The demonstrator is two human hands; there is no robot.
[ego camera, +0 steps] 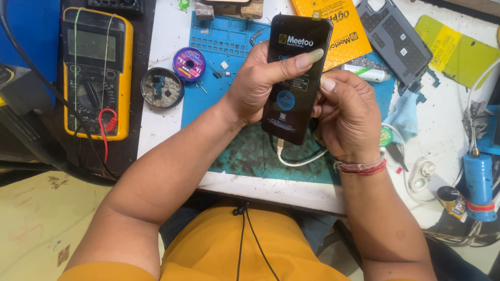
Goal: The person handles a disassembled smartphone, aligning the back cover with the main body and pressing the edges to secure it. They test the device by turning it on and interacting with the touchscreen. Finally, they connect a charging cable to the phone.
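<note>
Above one blue mat (219,41), one black phone (294,78) between two hands (260,83).

White bench (166,31), blue mat (208,99), yellow multimeter (96,73), possibly solder tin (162,87)

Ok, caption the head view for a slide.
Both hands, left hand and right hand, hold a black phone with cable over a blue mat.

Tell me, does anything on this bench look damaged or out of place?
Yes. The blue work mat is badly worn and blackened along its near edge, below the black phone that the left hand and right hand hold. A grey phone frame lies askew, stripped, at the top right.
</note>
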